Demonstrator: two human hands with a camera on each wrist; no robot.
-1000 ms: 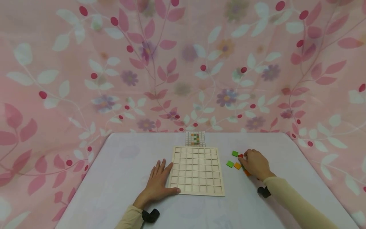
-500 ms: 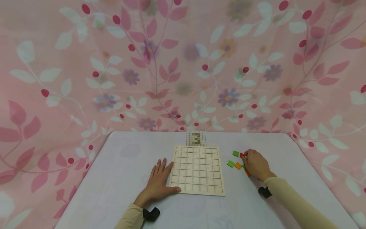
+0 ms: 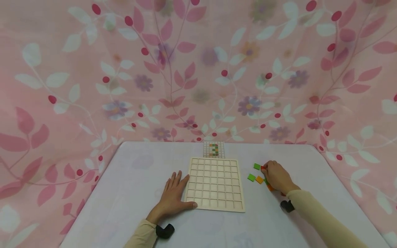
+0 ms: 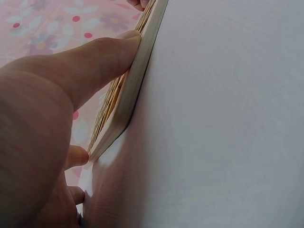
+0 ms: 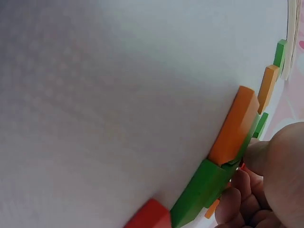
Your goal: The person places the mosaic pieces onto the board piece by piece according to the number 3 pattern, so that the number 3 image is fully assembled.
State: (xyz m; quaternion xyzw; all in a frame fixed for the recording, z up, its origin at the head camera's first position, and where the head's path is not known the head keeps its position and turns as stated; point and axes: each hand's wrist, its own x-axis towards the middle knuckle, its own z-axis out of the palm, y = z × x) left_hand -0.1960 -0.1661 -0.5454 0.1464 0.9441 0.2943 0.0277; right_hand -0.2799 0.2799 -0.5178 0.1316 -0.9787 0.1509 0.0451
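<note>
A pale wooden grid board [image 3: 214, 184] lies on the white table. My left hand [image 3: 172, 198] rests spread at the board's left side, its thumb on the near-left corner; in the left wrist view, the thumb [image 4: 107, 57] presses on the board's edge. My right hand [image 3: 278, 177] is at a small group of square tiles to the right. Its curled fingers and thumb pinch a red tile [image 3: 263, 168], mostly hidden. Around it lie a green tile [image 3: 257, 166], another green tile [image 3: 251, 177] and an orange tile [image 3: 259, 179]. More orange and green tiles are partly under the hand.
Behind the board lies a pattern card [image 3: 214, 149] with coloured squares on a grid. In the right wrist view, a second red tile [image 5: 151, 216] lies near a green one [image 5: 199, 190]. A pink floral cloth [image 3: 198, 69] hangs behind the table.
My right thumb has drawn in towards the fingers at the red tile. The left hand and board stay put; the head view has shifted slightly.
</note>
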